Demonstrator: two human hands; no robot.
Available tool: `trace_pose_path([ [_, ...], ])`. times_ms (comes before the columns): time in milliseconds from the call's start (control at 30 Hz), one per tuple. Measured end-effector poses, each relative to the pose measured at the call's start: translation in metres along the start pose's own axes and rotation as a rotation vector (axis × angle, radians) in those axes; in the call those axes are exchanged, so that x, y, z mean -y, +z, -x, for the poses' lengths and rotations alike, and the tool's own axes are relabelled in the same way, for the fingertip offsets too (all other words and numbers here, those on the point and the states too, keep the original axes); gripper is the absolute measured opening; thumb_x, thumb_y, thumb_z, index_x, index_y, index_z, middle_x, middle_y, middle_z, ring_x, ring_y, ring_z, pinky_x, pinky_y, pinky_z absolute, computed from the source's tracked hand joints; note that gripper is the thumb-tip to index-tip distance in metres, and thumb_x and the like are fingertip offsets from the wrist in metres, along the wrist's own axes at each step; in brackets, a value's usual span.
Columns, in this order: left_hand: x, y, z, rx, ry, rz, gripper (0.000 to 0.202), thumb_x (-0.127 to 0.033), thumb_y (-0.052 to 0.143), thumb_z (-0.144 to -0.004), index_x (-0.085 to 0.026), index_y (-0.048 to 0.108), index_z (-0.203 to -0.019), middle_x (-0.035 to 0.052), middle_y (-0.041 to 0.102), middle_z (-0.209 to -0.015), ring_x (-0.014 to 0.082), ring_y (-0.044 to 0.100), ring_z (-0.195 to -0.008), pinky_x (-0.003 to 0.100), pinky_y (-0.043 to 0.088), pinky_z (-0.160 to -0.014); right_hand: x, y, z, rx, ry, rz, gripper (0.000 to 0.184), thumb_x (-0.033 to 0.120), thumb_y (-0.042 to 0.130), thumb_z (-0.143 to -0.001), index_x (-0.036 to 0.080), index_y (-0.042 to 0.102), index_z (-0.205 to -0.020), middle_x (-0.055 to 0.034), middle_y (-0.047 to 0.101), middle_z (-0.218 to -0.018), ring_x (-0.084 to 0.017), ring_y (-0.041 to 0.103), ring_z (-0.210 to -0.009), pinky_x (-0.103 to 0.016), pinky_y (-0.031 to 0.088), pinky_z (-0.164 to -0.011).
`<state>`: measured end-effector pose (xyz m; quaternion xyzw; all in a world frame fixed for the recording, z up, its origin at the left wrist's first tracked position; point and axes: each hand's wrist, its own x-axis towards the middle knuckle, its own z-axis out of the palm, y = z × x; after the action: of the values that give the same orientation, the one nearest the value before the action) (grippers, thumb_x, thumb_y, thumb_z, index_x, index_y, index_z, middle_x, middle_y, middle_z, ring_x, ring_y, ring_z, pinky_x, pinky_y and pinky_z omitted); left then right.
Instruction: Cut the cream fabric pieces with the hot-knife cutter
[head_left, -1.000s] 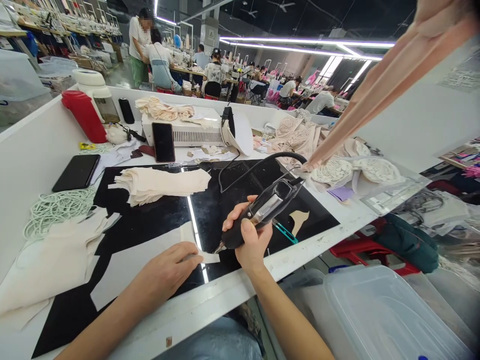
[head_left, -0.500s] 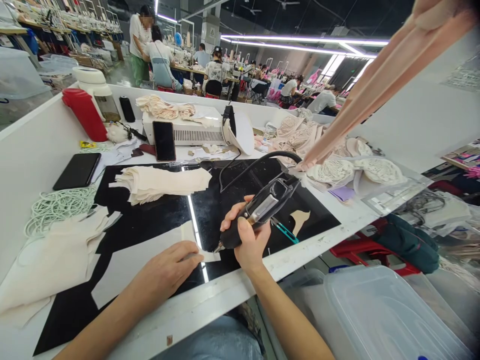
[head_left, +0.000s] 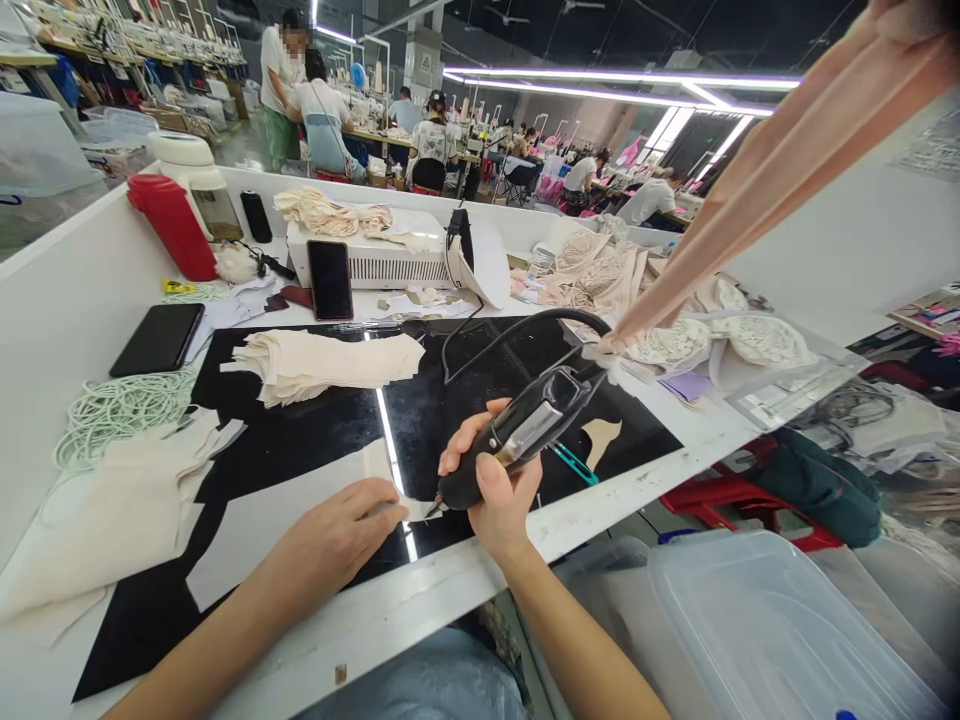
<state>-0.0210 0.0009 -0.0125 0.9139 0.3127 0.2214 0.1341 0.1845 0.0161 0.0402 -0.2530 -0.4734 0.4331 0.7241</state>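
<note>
My left hand (head_left: pixel 349 525) lies on a pale cream fabric piece (head_left: pixel 277 515), with thumb and fingers closed on its narrow right end, pressing it to the black board (head_left: pixel 300 440). Wrapped in my right hand (head_left: pixel 495 490) is a black corded electric hot knife (head_left: pixel 517 430), tilted down to the left. Its thin metal tip meets the fabric end just right of my left fingertips. A stretched pink fabric strip (head_left: pixel 720 210) is tied to the tool's back end. Teal-handled thread snips (head_left: pixel 574 463) and a small tan scrap (head_left: pixel 600 440) lie beyond my right hand.
A cream fabric stack (head_left: pixel 322 362) lies at the board's back, another pile (head_left: pixel 112 520) at left beside green cord (head_left: pixel 124 415). Phones, a red bottle (head_left: pixel 171 228) and a white machine (head_left: pixel 397 260) line the back. Bra cups (head_left: pixel 761 345) lie right. People work beyond.
The hot knife's tip has shifted slightly down and left along the fabric end, and the tool's back end has swung a little. My left hand stays nearly still.
</note>
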Motion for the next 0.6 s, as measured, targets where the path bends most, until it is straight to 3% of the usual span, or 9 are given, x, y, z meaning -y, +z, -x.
trace_pose_path([
  [200, 0.002, 0.001, 0.002, -0.017, 0.003, 0.003, 0.029, -0.015, 0.041, -0.109, -0.021, 0.065, -0.125, 0.0095, 0.065, -0.127, 0.022, 0.066, -0.115, 0.035, 0.058, -0.099, 0.0, -0.002, -0.001, 0.003, 0.002, 0.041, 0.037, 0.038, 0.073, -0.093, 0.03, 0.052, -0.122, 0.0035, 0.064, -0.086, -0.013, 0.062, -0.061, -0.03, 0.053, -0.058],
  [367, 0.009, -0.001, 0.006, -0.167, -0.046, -0.044, 0.027, -0.024, 0.045, -0.11, -0.022, 0.067, -0.127, 0.0099, 0.064, -0.136, 0.0228, 0.065, -0.123, 0.038, 0.056, -0.107, -0.002, -0.01, -0.012, -0.01, -0.02, 0.056, 0.041, 0.038, 0.075, -0.09, 0.029, 0.053, -0.123, 0.0044, 0.064, -0.085, -0.012, 0.061, -0.06, -0.03, 0.053, -0.06],
  [500, 0.014, -0.006, 0.006, -0.214, -0.11, -0.067, 0.032, -0.031, 0.041, -0.112, -0.022, 0.071, -0.119, 0.0078, 0.071, -0.122, 0.0223, 0.071, -0.109, 0.036, 0.061, -0.095, -0.005, -0.02, -0.028, -0.105, -0.038, 0.087, 0.04, 0.036, 0.076, -0.088, 0.027, 0.053, -0.12, 0.0054, 0.064, -0.083, -0.011, 0.06, -0.058, -0.029, 0.053, -0.057],
  [600, 0.008, -0.008, 0.004, -0.179, -0.124, -0.057, 0.033, -0.034, 0.042, -0.111, -0.023, 0.074, -0.114, 0.0061, 0.073, -0.116, 0.0223, 0.071, -0.105, 0.034, 0.062, -0.09, -0.006, -0.025, -0.039, -0.143, -0.058, 0.096, 0.038, 0.035, 0.075, -0.087, 0.027, 0.053, -0.118, 0.0058, 0.064, -0.082, -0.011, 0.061, -0.058, -0.027, 0.053, -0.055],
])
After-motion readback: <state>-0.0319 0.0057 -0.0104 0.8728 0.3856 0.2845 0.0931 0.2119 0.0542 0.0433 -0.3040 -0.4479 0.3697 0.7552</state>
